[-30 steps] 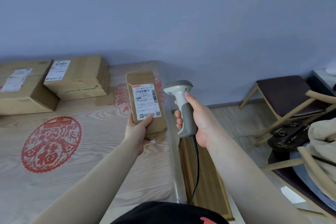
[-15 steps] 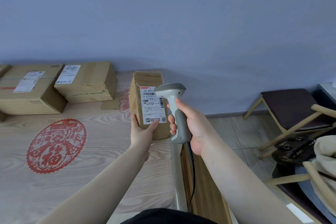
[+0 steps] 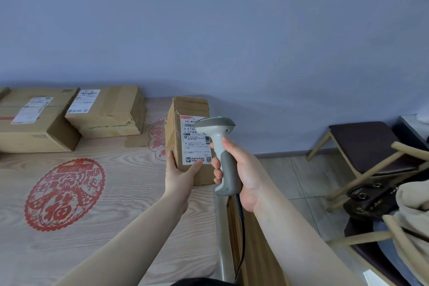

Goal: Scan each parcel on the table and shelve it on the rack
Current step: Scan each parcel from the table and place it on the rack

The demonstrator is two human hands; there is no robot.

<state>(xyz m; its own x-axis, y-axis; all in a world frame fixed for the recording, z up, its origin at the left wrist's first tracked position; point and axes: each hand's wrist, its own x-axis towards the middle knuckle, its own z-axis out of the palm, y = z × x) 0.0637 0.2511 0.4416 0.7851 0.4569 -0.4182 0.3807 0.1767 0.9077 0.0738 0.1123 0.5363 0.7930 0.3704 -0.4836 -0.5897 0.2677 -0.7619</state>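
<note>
Left hand [image 3: 180, 175] grips the lower end of a small cardboard parcel [image 3: 185, 123], held upright over the desk [image 3: 116, 227] edge with its shipping label [image 3: 196, 140] facing the person. Right hand [image 3: 239, 172] is wrapped around the handle of a barcode scanner [image 3: 220, 146], whose head partly covers the label; a green light shows on top. Two larger parcels [image 3: 69, 114] lie at the desk's back. Risk: the scanner sits so close that the barcode may be missed, and the low grip could let the box tip. Compared with a second ago, the scanner has closed in from beside the parcel.
</note>
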